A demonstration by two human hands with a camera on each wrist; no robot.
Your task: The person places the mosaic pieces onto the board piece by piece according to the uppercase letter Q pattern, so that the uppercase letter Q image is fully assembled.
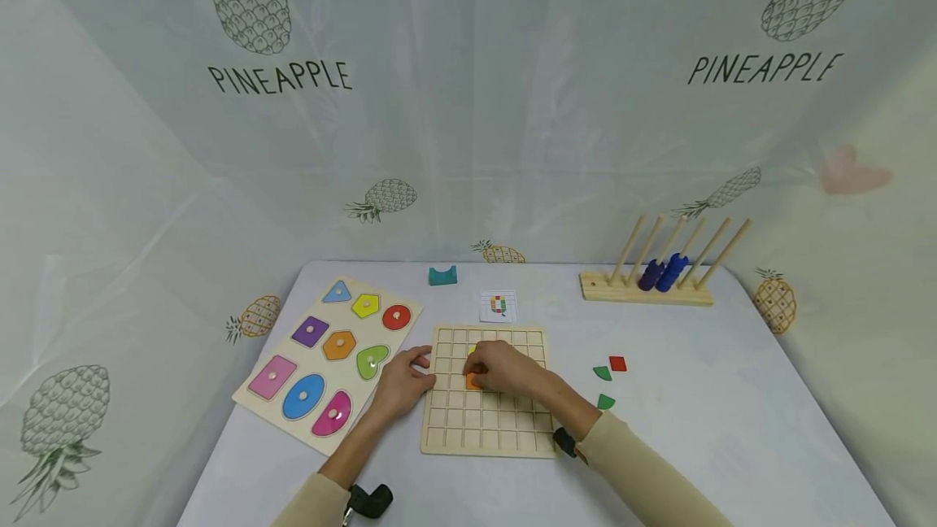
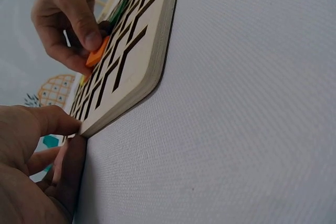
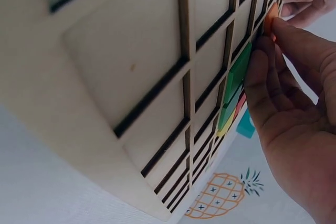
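Note:
A wooden board with a square grid (image 1: 486, 439) lies on the white table. My right hand (image 1: 505, 367) is over its upper middle and pinches an orange square tile (image 2: 97, 53) between thumb and fingers, low over the grid cells. Green (image 3: 239, 72) and yellow (image 3: 226, 125) tiles sit in the grid beside that hand in the right wrist view; from the head, the hand hides most of them. At the board's left edge, the thumb and fingertips of my left hand (image 1: 401, 385) touch the rim. Behind the board lies a small card with a coloured pattern (image 1: 499, 307).
To the left lies a board of coloured knobbed shapes (image 1: 298, 364). Right of the grid are a red tile (image 1: 618, 363) and two green curved tiles (image 1: 603, 373). A peg rack (image 1: 644, 291) with blue beads stands at the back right, and a teal block (image 1: 442, 276) at the back.

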